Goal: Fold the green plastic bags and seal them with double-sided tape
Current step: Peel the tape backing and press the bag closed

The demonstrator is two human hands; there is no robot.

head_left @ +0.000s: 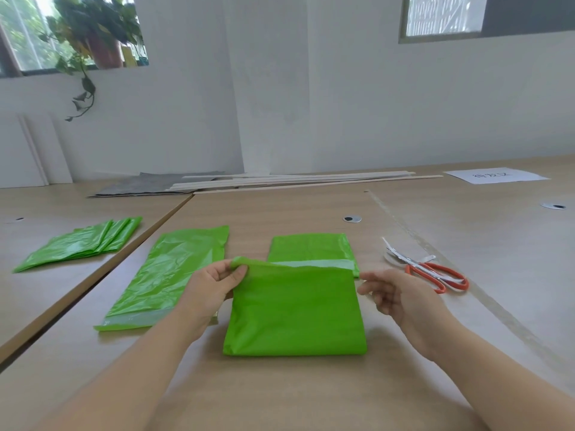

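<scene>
A green plastic bag (295, 309) lies in front of me on the wooden table, its near half folded up over its far half. A whitish tape strip (311, 263) shows across the bag just beyond the folded edge. My left hand (214, 284) pinches the folded layer's top left corner, lifting it slightly. My right hand (395, 293) hovers at the bag's right edge with fingers loosely spread, holding nothing. A second green bag (168, 275) lies flat to the left, with a pale strip at its near end.
A stack of several green bags (84, 244) lies at the far left on the neighbouring table. Orange-handled scissors (435, 272) rest to the right of my right hand. Boards and thin wooden strips (280, 181) lie along the back, and a white paper sheet (494, 175) at the far right.
</scene>
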